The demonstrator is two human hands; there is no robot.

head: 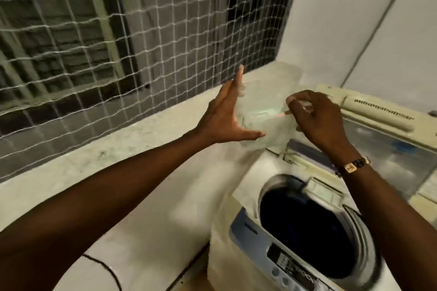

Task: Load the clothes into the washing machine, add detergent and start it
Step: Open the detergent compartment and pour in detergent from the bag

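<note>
A blurred translucent container (264, 111) stands on the stone ledge (142, 139) behind the white top-loading washing machine (246, 196). My left hand (227, 120) is held flat against the container's left side with fingers spread, not gripping. My right hand (314, 118) pinches the container's right upper edge with curled fingers; a small pinkish bit shows at the fingertips. The drum opening (307, 227) is uncovered, and something dark lies inside, too dim to make out.
The machine's lid (387, 149) stands raised at the right. A blue control panel (283, 264) runs along the machine's near edge. White netting (142, 30) covers the window above the ledge. A black cable (106, 267) lies on the lower ledge.
</note>
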